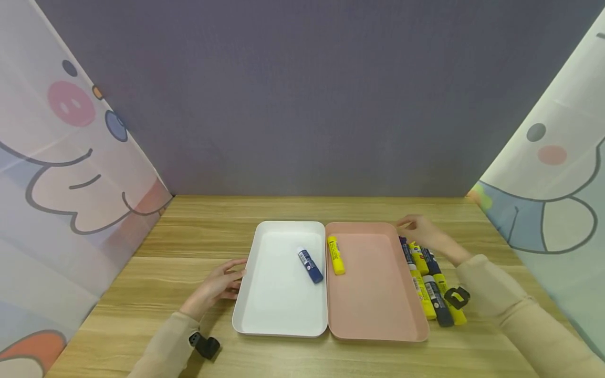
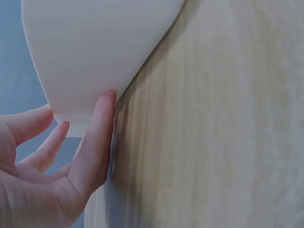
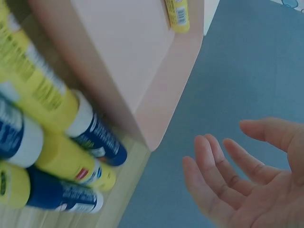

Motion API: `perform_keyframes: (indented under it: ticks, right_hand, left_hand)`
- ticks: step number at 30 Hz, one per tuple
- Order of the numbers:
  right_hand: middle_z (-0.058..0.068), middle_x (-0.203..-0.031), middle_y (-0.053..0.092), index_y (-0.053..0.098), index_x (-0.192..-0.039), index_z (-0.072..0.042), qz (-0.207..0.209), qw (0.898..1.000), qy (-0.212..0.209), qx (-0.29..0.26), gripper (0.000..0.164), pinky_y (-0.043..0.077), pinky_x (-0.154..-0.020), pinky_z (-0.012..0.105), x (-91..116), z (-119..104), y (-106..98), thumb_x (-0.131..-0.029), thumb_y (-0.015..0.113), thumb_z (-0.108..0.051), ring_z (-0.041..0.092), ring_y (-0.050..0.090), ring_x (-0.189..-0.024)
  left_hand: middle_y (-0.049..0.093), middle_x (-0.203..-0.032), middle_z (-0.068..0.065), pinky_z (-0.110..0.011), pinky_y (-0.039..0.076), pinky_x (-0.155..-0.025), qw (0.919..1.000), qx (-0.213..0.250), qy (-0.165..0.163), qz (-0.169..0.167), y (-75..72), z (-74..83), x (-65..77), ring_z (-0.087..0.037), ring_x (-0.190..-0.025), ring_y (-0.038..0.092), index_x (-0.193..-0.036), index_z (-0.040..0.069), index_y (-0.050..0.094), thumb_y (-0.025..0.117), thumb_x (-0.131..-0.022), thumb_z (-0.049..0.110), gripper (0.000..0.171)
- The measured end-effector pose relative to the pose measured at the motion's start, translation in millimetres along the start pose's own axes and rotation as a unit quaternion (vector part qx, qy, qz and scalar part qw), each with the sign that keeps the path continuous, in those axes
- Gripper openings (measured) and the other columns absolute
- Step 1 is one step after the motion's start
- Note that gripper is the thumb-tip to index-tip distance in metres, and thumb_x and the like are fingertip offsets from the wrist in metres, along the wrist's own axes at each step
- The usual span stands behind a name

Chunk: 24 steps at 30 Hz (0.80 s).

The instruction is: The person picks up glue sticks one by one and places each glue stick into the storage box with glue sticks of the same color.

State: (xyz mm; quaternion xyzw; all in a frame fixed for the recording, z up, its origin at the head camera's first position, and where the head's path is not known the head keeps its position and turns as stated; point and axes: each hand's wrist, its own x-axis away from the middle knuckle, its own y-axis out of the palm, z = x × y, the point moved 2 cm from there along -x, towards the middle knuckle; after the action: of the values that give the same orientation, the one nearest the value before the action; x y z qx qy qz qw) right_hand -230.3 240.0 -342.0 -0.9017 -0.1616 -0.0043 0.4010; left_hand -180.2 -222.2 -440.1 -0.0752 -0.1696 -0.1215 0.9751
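My left hand (image 1: 215, 286) rests against the left wall of a white tray (image 1: 274, 299), fingertips touching its side. In the left wrist view the fingers (image 2: 95, 137) are extended, not wrapped round the wall. A dark blue glue stick (image 1: 310, 265) lies slanted inside this tray. Adjoining it on the right is a pink tray (image 1: 378, 304), with a yellow glue stick (image 1: 336, 255) by its left wall. My right hand (image 1: 423, 232) hovers near the pink tray's far right corner, its fingers loosely bent and holding nothing. Several yellow and blue glue sticks (image 3: 80, 164) lie below it.
The loose glue sticks (image 1: 422, 291) lie packed together along the pink tray's right wall, on the wooden table (image 1: 212, 226). A grey panel (image 1: 321, 105) stands behind the table, and printed cartoon sheets (image 1: 71, 173) flank both sides. Each sleeve has a black band (image 1: 457, 297).
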Motion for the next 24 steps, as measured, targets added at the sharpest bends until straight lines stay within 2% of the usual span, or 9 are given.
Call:
perform_keyframes:
  ticks: [10, 16, 24]
  right_hand:
    - [0.032, -0.098, 0.055, 0.043, -0.116, 0.018, 0.018, 1.0, 0.005, 0.007, 0.04, 0.05, -0.063, 0.037, 12.1, 20.2, -11.2, -0.089, 0.05, -0.011, 0.029, 0.061, -0.073]
    - [0.031, -0.095, 0.056, 0.043, -0.115, 0.018, 0.027, 1.0, 0.013, 0.009, 0.042, 0.051, -0.066, 0.04, 18.0, 30.7, -15.4, -0.088, 0.05, -0.012, 0.031, 0.061, -0.075]
    - [0.025, -0.087, 0.058, 0.044, -0.113, 0.02, 0.032, 0.999, 0.021, 0.006, 0.04, 0.048, -0.058, 0.034, 24.1, 45.1, -17.8, -0.086, 0.049, -0.009, 0.022, 0.055, -0.068]
  left_hand:
    - [0.058, -0.095, -0.008, -0.032, 0.05, -0.06, 1.0, -0.002, -0.003, 0.005, 0.8, 0.7, 0.6, -0.017, -0.074, 0.062, -0.135, 0.002, 0.031, 0.054, -0.089, 0.024, 0.056]
    - [0.059, -0.093, -0.007, -0.033, 0.05, -0.06, 0.9999, 0.002, -0.009, 0.009, 1.4, 1.3, 0.6, -0.017, -0.073, 0.062, -0.135, 0.003, 0.032, 0.054, -0.089, 0.024, 0.055]
    - [0.058, -0.095, -0.009, -0.032, 0.05, -0.06, 1.0, 0.002, 0.003, 0.002, 1.1, -0.2, 1.0, -0.017, -0.074, 0.062, -0.133, 0.004, 0.035, 0.057, -0.086, 0.029, 0.057]
